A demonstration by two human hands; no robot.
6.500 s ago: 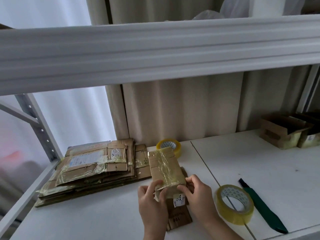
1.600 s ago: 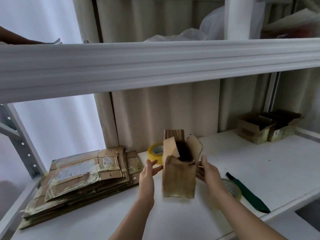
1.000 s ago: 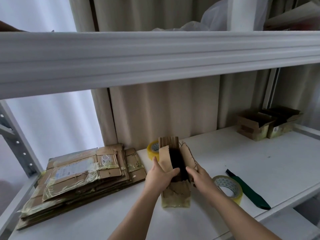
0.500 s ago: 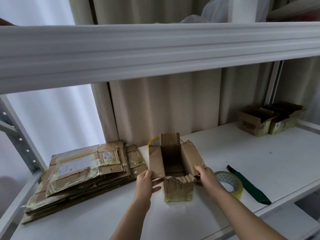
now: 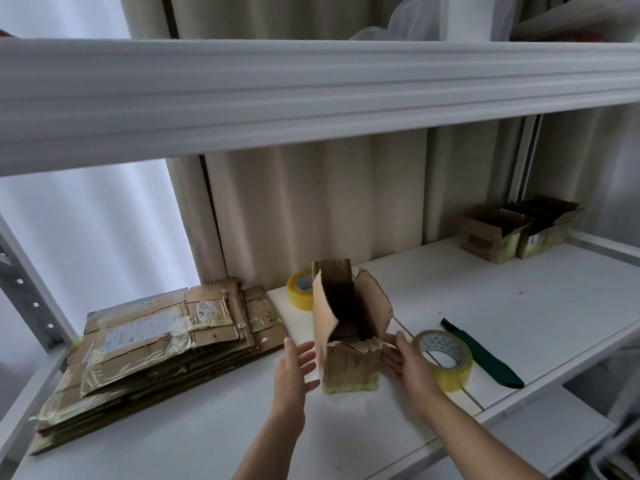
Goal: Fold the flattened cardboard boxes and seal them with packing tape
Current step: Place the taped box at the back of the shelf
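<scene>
Small cardboard box (image 5: 348, 362) standing upright on the white shelf (image 5: 519, 306), top flaps open — the near flap torn and crumpled. Left hand (image 5: 294, 370) and right hand (image 5: 407, 362) flank it with fingers straight and apart, gripping nothing; whether they touch its sides cannot be told. The box is judged light and easily tipped, its worn board soft: best held by the side walls low down, not by the ragged flaps. Tape roll (image 5: 445, 358) lies just beside the right hand; flattened boxes (image 5: 156, 341) are stacked to the left.

Both hands (image 5: 349, 367) and forearms are bare, without sleeves.
</scene>
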